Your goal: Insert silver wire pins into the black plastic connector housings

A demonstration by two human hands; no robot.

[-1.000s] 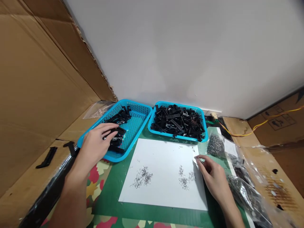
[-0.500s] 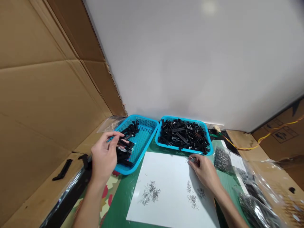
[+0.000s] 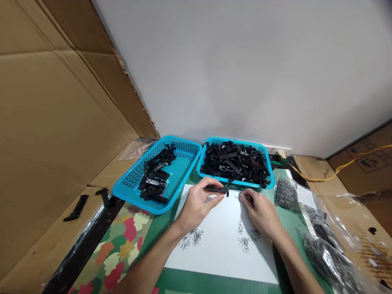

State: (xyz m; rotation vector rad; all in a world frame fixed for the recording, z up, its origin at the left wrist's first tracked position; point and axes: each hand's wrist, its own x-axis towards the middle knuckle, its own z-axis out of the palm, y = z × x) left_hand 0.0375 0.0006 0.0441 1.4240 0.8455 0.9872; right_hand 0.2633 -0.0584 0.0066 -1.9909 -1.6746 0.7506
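Pale wall [image 3: 214, 73] behind, cardboard [image 3: 55, 106] on the left, green-covered counter [image 3: 190, 277] below. Left hand [image 3: 193, 204]: grip pinching a long black part [image 3: 216, 189] over the far edge of the white sheet [image 3: 222, 261], one end sticking out past the fingertips toward the right hand [image 3: 260, 210]. Right grip pressed together on a thin metal item [image 3: 242, 197], tip aimed at that end, small gap between. Can't tell if the tip carries anything.

Advice: pinch the black part close to its exposed end so it won't pivot, and brace both wrists. Line the tip up before contact; light force, as small bits probably flick away. Working low over the sheet should make drops easy to spot. I'd stay off the loose wire pieces [image 3: 245, 244]; sleeves or palms could scatter them.
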